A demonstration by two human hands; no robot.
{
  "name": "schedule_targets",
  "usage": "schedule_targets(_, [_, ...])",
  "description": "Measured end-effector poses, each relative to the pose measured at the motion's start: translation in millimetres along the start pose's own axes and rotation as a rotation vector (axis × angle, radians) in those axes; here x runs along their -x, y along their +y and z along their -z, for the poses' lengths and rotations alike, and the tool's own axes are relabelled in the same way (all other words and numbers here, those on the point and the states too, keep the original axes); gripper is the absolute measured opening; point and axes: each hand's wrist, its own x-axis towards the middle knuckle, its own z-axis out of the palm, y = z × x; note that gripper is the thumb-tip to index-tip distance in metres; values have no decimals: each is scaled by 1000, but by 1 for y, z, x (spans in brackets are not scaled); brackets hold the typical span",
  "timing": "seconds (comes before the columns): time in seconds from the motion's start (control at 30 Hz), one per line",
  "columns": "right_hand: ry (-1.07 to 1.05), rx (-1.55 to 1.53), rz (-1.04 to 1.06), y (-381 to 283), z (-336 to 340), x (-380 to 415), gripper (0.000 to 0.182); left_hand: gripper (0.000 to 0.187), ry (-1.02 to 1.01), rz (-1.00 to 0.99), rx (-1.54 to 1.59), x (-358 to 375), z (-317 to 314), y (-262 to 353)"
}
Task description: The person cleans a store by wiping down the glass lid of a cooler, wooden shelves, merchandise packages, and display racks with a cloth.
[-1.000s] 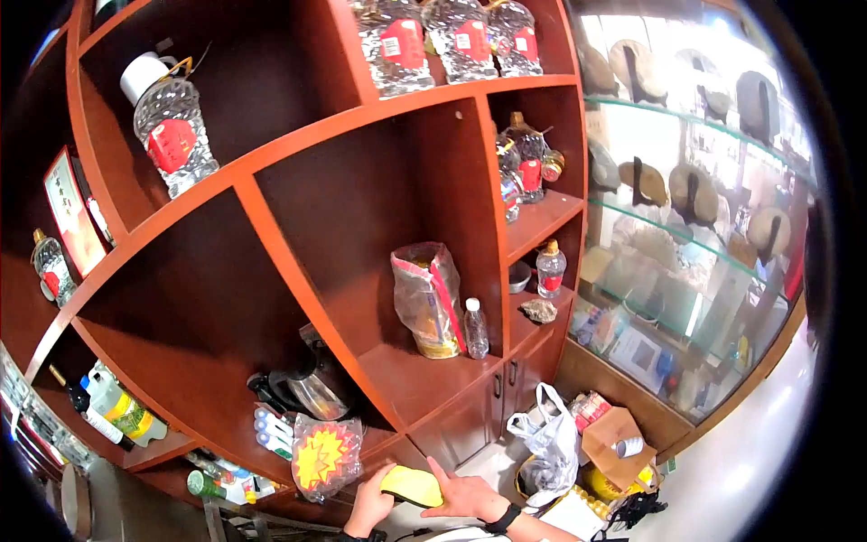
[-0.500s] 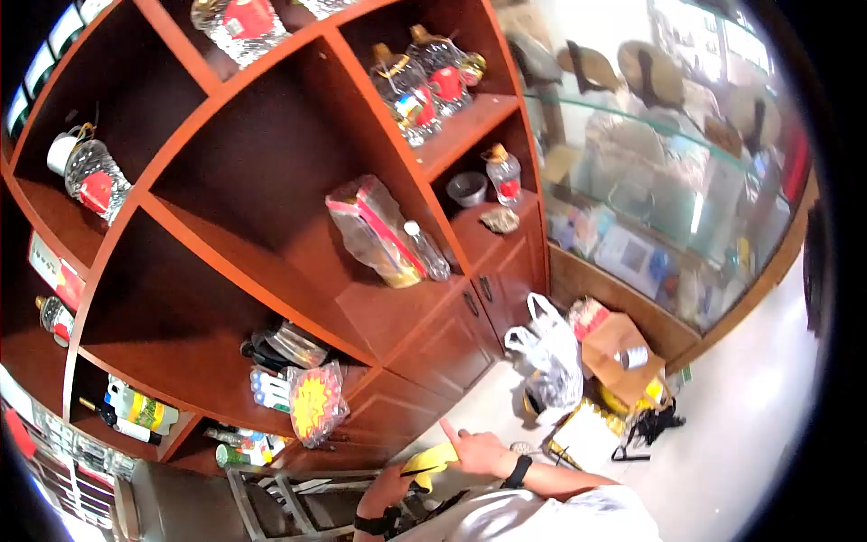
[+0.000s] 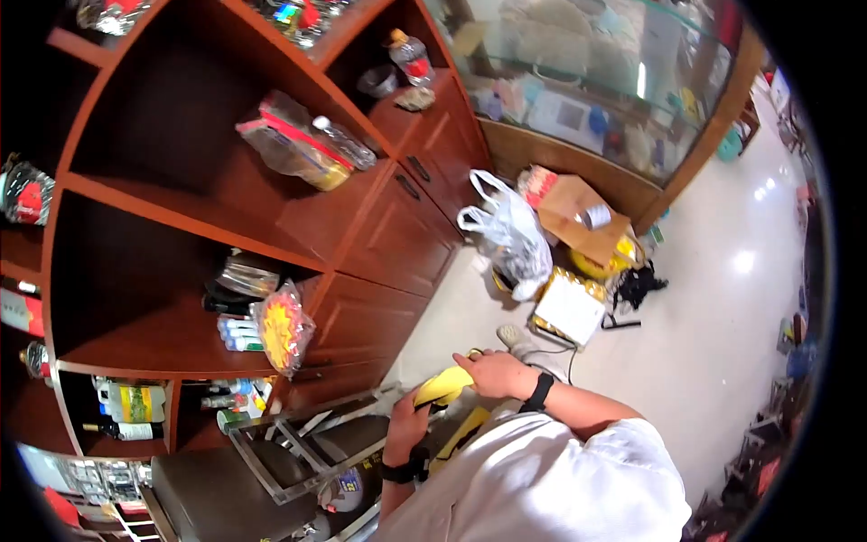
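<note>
A yellow cloth (image 3: 443, 387) with a dark stripe or fold is stretched between my two hands, in front of my white shirt. My left hand (image 3: 409, 421) has its fingers wrapped round the cloth's lower left end. At the opposite end, my right hand (image 3: 497, 373) grips the cloth with bent fingers. Each wrist wears a black band. A grey metal frame, like a folded step ladder (image 3: 302, 452), lies close below my left hand. On the floor beyond my right hand, a shoe (image 3: 517, 340) shows in part.
A reddish-brown wooden shelf unit (image 3: 307, 312) curves along the left, holding bottles and packets. White plastic bags (image 3: 510, 235), a cardboard box (image 3: 578, 210) and a white-topped box (image 3: 569, 309) stand on the floor. Behind them is a glass display case (image 3: 578, 90). Assorted items line the far right.
The view has tilted down and right, so shelves and bags sit higher and further left. My right index finger, stretched out before, is now bent at the cloth. Both hands still hold it.
</note>
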Motion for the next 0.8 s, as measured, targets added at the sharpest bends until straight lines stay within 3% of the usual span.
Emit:
schedule_targets(0.07, [-49,-81,-38,2,-1,14,69,35,32,-54,-125,7,-14,-22])
schedule_targets(0.2, [-14,-267,-1,7,-4,26,38,35,-64,24,14,12,-20,-6])
schedule_targets(0.3, [-112,-245,-50,6,-2,12,29,36,-32,51,-28,7,-18,11])
schedule_targets(0.4, [-147,-145,6,15,-15,-4,35,37,31,34,-83,-6,-18,-3])
schedule_targets(0.53, [-217,-201,28,32,-12,-22,29,41,43,43,-79,-38,-20,11])
schedule_targets(0.8, [-103,-443,88,102,38,-76,34,43,150,-3,-107,-117,-13,51])
